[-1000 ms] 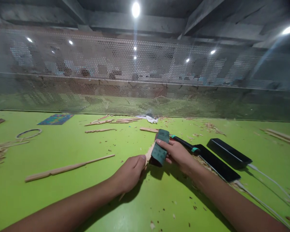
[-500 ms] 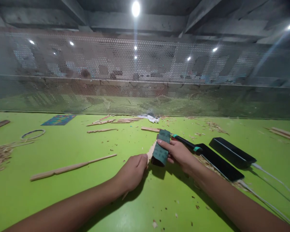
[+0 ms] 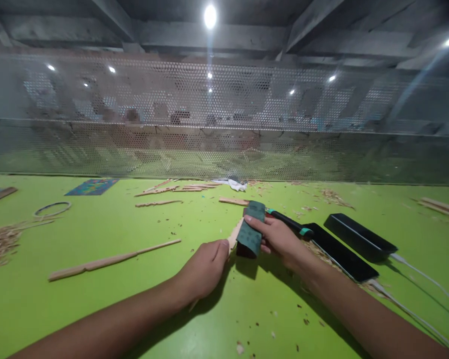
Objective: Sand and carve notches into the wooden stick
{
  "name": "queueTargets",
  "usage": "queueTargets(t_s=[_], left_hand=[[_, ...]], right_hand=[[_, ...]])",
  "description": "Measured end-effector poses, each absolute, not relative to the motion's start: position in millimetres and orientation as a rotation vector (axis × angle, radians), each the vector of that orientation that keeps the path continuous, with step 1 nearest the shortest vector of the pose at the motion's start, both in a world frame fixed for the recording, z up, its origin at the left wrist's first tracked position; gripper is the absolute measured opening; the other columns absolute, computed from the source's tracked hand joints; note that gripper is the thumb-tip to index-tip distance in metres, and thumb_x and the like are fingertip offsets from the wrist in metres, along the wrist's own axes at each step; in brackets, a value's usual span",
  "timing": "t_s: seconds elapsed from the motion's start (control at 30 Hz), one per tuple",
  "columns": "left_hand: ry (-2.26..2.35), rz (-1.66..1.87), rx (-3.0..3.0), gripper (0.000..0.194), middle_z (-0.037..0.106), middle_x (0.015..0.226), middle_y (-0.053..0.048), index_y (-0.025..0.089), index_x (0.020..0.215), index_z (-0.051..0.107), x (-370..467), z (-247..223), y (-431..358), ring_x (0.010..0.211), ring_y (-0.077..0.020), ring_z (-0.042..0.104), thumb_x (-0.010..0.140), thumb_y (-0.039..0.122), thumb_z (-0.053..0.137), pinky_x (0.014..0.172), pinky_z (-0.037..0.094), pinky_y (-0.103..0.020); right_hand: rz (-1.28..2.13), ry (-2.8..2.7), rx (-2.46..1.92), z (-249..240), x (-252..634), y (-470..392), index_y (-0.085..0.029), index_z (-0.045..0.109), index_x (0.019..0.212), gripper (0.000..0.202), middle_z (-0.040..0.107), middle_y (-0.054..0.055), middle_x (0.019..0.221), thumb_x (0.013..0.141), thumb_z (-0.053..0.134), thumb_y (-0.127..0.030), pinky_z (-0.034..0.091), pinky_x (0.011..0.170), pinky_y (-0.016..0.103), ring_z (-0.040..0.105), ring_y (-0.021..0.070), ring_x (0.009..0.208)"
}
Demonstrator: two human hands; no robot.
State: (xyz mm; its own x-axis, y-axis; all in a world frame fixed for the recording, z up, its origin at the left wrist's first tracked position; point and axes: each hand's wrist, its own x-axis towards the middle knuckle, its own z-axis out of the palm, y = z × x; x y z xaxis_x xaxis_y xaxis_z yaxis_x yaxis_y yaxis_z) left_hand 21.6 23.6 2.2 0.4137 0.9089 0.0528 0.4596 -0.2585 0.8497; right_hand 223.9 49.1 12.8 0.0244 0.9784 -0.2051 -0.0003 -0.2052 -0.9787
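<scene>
head view: the left hand [image 3: 205, 267] is closed round a pale wooden piece [image 3: 235, 237], its thin tail showing below the fist, probably to keep it steady and angled up off the bench [image 3: 209, 329]. the right hand [image 3: 279, 237] is clamped on a curled green sheet [image 3: 250, 234], thumb on the near face and fingers behind, seemingly so that the sheet wraps the wood's upper end; what the sheet touches inside the curl is hidden. a slim wooden stick [image 3: 112, 260] lies to the left, apart from both hands, likely left there for elbow room. a black-handled tool [image 3: 286, 223] rests just beyond the right hand, near a flat black device [image 3: 344, 254] with a white cable. no box or tray shows: wood shavings [image 3: 0, 244] lie loose in a heap at far left.
</scene>
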Motion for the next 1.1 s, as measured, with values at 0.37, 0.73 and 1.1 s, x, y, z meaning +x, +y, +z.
queueTargets(t_s=[0.37,0.73,1.1], left_hand=[[1.154,0.699,1.906,0.052,0.064,0.08,-0.005,0.021,0.079,0.058,20,8,20,0.078,-0.0232,0.056,0.106,0.052,0.026,0.074,0.042,-0.034],[1.174,0.692,1.946,0.05,0.061,0.077,-0.004,0.022,0.078,0.053,20,2,23,0.074,-0.0222,0.055,0.107,0.05,0.025,0.071,0.04,-0.034],[1.159,0.687,1.994,0.056,0.071,0.086,-0.009,0.019,0.088,0.066,19,6,19,0.079,-0.0238,0.061,0.109,0.048,0.023,0.077,0.045,-0.035]], right_hand=[[1.337,-1.08,-1.332,11,229,53,-0.017,0.062,0.071,0.05,0.045,-0.007,0.047,0.083,0.08,-0.063,0.029,0.035,0.019,0.036,0.0063,0.039],[1.323,-1.227,-1.371,14,229,52,-0.017,0.063,0.067,0.052,0.052,-0.003,0.046,0.079,0.084,-0.064,0.03,0.034,0.022,0.043,0.0086,0.034],[1.351,-1.146,-1.346,10,228,52,-0.018,0.063,0.071,0.057,0.045,-0.007,0.048,0.082,0.075,-0.073,0.033,0.036,0.02,0.039,0.0073,0.038]])
